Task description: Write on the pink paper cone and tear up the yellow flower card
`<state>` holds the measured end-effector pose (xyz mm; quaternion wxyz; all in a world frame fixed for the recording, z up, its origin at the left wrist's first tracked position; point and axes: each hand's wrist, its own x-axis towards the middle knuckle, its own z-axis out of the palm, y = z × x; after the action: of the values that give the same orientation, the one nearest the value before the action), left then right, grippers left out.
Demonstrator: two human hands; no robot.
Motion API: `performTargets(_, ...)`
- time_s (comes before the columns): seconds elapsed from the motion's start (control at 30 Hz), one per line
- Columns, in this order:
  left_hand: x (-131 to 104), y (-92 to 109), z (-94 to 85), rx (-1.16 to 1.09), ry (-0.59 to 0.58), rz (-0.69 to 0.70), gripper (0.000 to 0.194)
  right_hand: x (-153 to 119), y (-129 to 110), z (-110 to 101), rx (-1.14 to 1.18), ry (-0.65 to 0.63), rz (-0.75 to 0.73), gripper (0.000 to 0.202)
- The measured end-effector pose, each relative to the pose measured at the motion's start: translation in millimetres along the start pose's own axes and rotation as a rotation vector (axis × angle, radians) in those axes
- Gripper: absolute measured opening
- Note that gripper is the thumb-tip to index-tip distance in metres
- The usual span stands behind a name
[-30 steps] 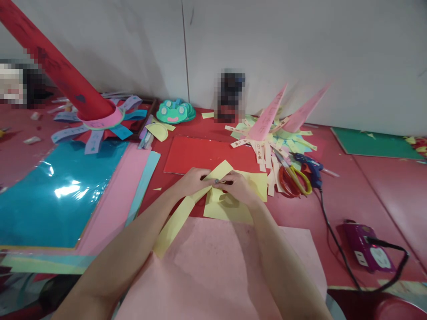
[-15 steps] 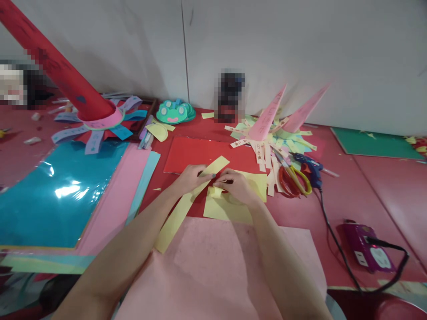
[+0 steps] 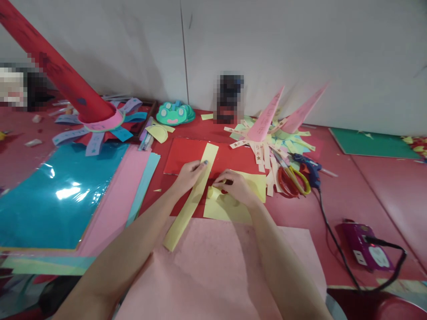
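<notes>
My left hand (image 3: 191,174) grips a long pale-yellow paper strip (image 3: 189,205), with the thumb on top near its far end. The strip slants toward me, and its near end lies over a pink paper sheet (image 3: 213,266). To the right, my right hand (image 3: 232,183) is closed in a pinch on a small curled yellow piece (image 3: 211,192), partly hidden by the fingers. Under that hand lies a yellow paper sheet (image 3: 230,211). Just beyond both hands is a flat red board (image 3: 187,155).
On the right lie scissors (image 3: 304,181), a blue glue gun (image 3: 310,169) with a cable, and a purple power box (image 3: 365,246). Pink paper cones (image 3: 267,118) stand behind. A red paper tube (image 3: 70,75), frog cut-outs (image 3: 173,113) and a blue sheet (image 3: 66,195) are on the left.
My left hand has shifted slightly left, and the yellow strip's far end has swung left and away from me. The strip and my right hand are now farther apart.
</notes>
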<state>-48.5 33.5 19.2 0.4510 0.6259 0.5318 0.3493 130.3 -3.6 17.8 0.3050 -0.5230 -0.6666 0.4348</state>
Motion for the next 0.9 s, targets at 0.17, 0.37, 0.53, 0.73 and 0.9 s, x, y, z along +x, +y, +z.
performTargets(0.17, 2, -3, -3.5, -0.136, 0.200, -0.021, 0.041, 1, 2, 0, 0.038, 0.294, 0.041, 0.019)
performTargets(0.37, 4, -4, -8.9, -0.189, 0.302, -0.010, 0.036, 1, 5, -9, -0.087, 0.997, -0.056, 0.037)
performTargets(0.53, 2, 1, -9.7, -0.122, 0.267, 0.070, 0.036, -5, -6, -4, -0.077, 0.922, -0.152, 0.048)
performTargets(0.73, 5, -3, -9.0, -0.288, 0.331, -0.036, 0.033, -2, -5, 8, 0.062, 0.572, -0.004, 0.028)
performTargets(0.9, 8, -7, -7.5, -0.513, 0.305, -0.070, 0.026, 3, -2, 15, -0.109, 0.252, 0.014, 0.030)
